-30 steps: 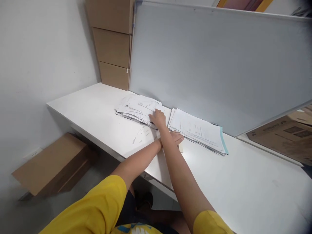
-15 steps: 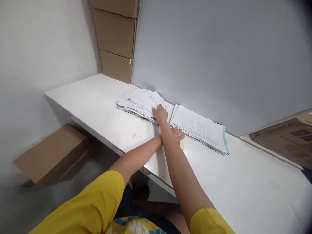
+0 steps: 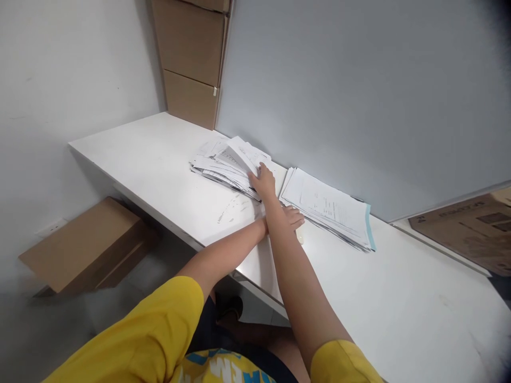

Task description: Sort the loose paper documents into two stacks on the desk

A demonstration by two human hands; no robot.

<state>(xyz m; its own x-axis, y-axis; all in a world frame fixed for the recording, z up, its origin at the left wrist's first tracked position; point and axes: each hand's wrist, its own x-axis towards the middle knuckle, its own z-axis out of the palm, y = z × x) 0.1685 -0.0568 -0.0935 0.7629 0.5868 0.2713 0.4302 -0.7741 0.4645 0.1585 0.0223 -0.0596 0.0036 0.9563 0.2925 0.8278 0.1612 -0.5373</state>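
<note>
My forearms cross, the right over the left. My right hand (image 3: 264,182) is at the near right edge of a fanned, untidy stack of papers (image 3: 215,169), pinching a sheet of paper (image 3: 240,154) whose edge is raised and curled. Beyond the crossing, my left hand (image 3: 294,217) rests on the table with its fingers stretched out, beside a second, neater paper stack (image 3: 325,205) with a light-blue strip at its right end. A small pale object (image 3: 300,238) shows partly by the left fingers; its kind is unclear.
The white table (image 3: 131,159) runs along a grey panel (image 3: 339,96). Stacked cardboard boxes (image 3: 191,53) stand at the back left corner. An open cardboard box (image 3: 83,244) is on the floor at left, and a printed carton (image 3: 471,229) is at right beyond the table edge.
The right hand has lifted a sheet on the left stack, so it now stands up and curls. The left hand stays in nearly the same place. The view has shifted slightly.
</note>
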